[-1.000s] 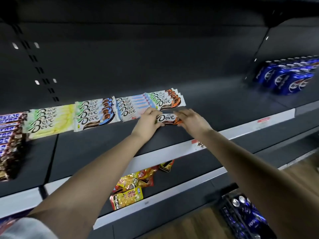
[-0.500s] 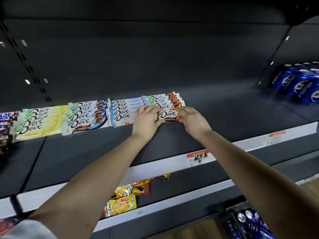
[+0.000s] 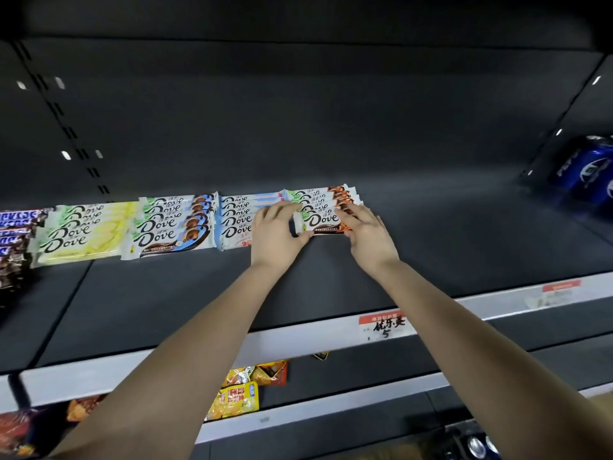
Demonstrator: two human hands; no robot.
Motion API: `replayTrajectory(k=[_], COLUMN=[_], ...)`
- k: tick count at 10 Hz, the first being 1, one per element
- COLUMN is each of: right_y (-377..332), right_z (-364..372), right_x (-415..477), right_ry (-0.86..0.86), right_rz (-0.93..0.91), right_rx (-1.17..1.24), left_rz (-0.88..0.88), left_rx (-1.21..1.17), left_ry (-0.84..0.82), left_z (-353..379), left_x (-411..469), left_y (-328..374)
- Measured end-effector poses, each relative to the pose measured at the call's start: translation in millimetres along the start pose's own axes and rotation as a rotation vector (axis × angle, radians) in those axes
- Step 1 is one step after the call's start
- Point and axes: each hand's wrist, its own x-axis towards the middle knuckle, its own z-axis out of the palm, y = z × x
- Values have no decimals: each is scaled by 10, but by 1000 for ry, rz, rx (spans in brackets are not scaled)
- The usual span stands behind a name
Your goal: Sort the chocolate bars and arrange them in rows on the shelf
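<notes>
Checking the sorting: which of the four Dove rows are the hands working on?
The rightmost, orange-ended row: left hand and right hand hold its front bar; the others lie left.

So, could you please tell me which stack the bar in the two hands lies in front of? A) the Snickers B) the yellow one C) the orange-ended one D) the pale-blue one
C: the bar, held at its ends by the left hand and right hand, lies against the front of the orange-ended stack, rightmost in the row.

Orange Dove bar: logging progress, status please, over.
Left hand and right hand pinching orange Dove bar by its ends. Bar at front of orange row on shelf. Nothing blocking.
</notes>
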Motion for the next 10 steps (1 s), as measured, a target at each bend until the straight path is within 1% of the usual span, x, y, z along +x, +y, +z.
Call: replayTrajectory(k=[1,3,5,7,9,10], right_y=[4,-29,-36,-26,-39,-57], right_z=[11,-4,-19,-20,-5,-4], right_x=[8,-19,-18,-17,-27,-18], right_ry=[37,29,46,68,75,111], right_rz=[19,65,118,115,101,84], right_rx=[11,11,98,36,52,42], left_rz=[-14,-25,-9,11,52,53], left_rx=[25,94,99,85,94,73], left_ry=[-14,-24,14,13,28,49], left_z=[0,-19,-4,13,9,12], left_x=[-2,-30,-57,-54,-68,-59], left_y=[-5,23,45,53,65,59])
